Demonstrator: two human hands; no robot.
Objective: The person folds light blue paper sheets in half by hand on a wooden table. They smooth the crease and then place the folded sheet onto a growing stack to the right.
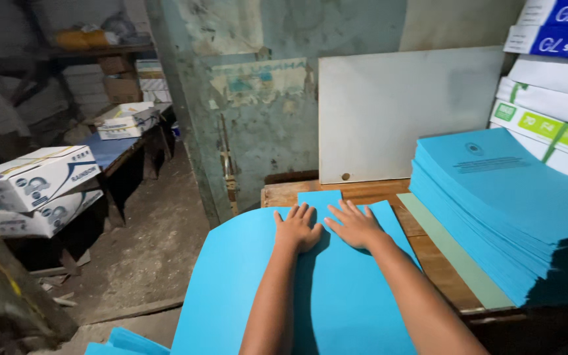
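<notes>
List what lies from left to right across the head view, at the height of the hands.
White cardboard boxes → bare dirt floor → left hand → right hand, both flat on the blue sheet → wooden table → tall stack of blue covers.

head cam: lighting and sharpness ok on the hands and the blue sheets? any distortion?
Head view: left hand and right hand sharp and evenly lit on the blue sheet; forearms throw soft shadows; left room dim; blue stack edge falls into dark; wide-angle bending at edges.

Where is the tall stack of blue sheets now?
In the head view, the stack of blue sheets sits on the wooden table, right of both hands, below the paper reams.
</notes>
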